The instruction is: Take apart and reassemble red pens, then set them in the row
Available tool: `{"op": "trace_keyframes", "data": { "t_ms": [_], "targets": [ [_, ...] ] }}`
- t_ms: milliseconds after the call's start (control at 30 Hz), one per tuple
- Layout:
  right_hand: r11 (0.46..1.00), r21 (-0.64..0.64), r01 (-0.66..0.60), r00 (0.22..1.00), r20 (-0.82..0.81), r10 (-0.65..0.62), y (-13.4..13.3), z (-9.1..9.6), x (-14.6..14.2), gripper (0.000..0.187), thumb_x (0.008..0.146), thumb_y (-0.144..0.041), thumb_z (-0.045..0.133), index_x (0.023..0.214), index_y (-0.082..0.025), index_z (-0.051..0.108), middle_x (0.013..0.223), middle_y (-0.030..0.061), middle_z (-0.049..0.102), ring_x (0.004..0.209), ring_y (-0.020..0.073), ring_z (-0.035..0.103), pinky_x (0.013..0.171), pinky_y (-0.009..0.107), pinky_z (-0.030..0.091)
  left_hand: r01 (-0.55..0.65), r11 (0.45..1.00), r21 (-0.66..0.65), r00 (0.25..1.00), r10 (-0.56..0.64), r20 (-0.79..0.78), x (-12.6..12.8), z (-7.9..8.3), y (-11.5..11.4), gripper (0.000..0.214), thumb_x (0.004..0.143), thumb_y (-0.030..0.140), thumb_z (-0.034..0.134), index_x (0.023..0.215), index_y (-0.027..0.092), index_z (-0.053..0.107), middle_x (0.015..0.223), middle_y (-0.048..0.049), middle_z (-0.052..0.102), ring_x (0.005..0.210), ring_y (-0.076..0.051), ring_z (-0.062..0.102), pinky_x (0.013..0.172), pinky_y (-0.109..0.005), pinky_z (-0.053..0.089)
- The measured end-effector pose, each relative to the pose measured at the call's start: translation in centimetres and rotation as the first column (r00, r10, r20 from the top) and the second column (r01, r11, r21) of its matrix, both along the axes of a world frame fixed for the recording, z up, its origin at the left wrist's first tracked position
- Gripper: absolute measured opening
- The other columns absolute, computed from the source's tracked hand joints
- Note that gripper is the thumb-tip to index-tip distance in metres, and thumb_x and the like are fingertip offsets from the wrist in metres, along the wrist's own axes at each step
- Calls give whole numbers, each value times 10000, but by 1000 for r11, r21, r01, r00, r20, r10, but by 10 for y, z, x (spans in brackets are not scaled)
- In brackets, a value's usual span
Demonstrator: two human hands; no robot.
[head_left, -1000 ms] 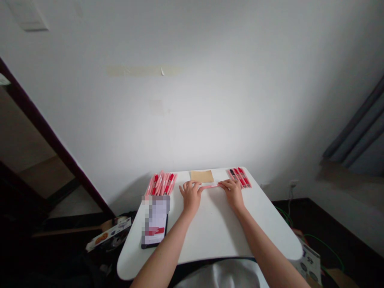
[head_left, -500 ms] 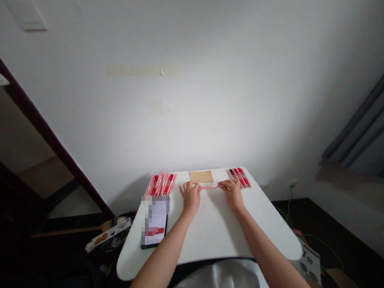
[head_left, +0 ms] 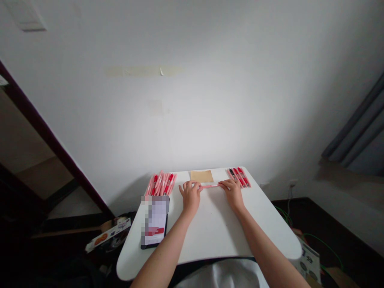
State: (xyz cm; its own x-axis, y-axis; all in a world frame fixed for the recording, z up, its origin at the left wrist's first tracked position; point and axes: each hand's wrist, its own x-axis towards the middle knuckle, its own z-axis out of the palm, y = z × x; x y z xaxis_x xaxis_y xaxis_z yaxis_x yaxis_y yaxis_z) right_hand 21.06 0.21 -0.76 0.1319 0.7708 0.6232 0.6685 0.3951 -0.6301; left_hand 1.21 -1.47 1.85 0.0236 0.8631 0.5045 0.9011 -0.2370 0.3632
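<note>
A pink pen (head_left: 209, 186) lies crosswise between my hands near the far side of the white table (head_left: 216, 232). My left hand (head_left: 191, 195) pinches its left end and my right hand (head_left: 232, 191) pinches its right end. A pile of several pink and red pens (head_left: 161, 184) lies to the left of my left hand. A neat row of several red pens (head_left: 239, 177) lies just right of my right hand. A small tan square of paper (head_left: 201, 176) sits beyond the held pen.
A phone or tablet with a lit screen (head_left: 155, 221) lies on the table's left side. The white wall stands right behind the table. A printed box (head_left: 108, 237) lies on the dark floor at left, and cables (head_left: 318, 240) run along the floor at right.
</note>
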Motion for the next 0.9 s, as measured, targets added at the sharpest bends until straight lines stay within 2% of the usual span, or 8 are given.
{"op": "trace_keyframes", "data": {
  "t_ms": [333, 500, 700, 900],
  "targets": [
    [1000, -1, -8, 1000, -12, 8, 0, 0, 0, 409, 886, -527, 457, 865, -243, 751, 879, 89, 698, 940, 268, 506, 857, 418, 366, -29, 999, -37, 1000, 30, 9, 0, -3, 2, 205, 888, 291, 462, 918, 280, 665, 1105, -44, 591, 1122, -229, 445, 1070, -571, 229],
    [1000, -10, -9, 1000, -10, 9, 0, 1, 1, 421, 891, -526, 450, 871, -231, 750, 889, 90, 699, 939, 267, 511, 866, 424, 359, -5, 1000, -16, 999, 6, 49, -1, -3, 3, 259, 854, 366, 531, 1090, 306, 619, 1139, -53, 594, 1148, -237, 440, 1069, -556, 235],
    [1000, -11, -11, 1000, -18, 11, 0, 0, 1, 402, 883, -520, 470, 876, -233, 752, 891, 91, 706, 940, 271, 515, 868, 429, 363, 9, 1000, -20, 999, -8, 48, 0, 0, 1, 120, 837, 302, 565, 910, 276, 657, 1083, -32, 599, 1118, -214, 452, 1069, -531, 234],
    [998, -22, -56, 998, -35, 55, 0, 0, 2, 374, 869, -518, 503, 885, -239, 752, 883, 74, 724, 937, 262, 525, 877, 413, 366, -29, 999, -30, 999, 30, 39, -1, 1, 2, 170, 875, 299, 500, 880, 261, 665, 1074, -35, 614, 1101, -221, 460, 1045, -526, 267]
  ]
}}
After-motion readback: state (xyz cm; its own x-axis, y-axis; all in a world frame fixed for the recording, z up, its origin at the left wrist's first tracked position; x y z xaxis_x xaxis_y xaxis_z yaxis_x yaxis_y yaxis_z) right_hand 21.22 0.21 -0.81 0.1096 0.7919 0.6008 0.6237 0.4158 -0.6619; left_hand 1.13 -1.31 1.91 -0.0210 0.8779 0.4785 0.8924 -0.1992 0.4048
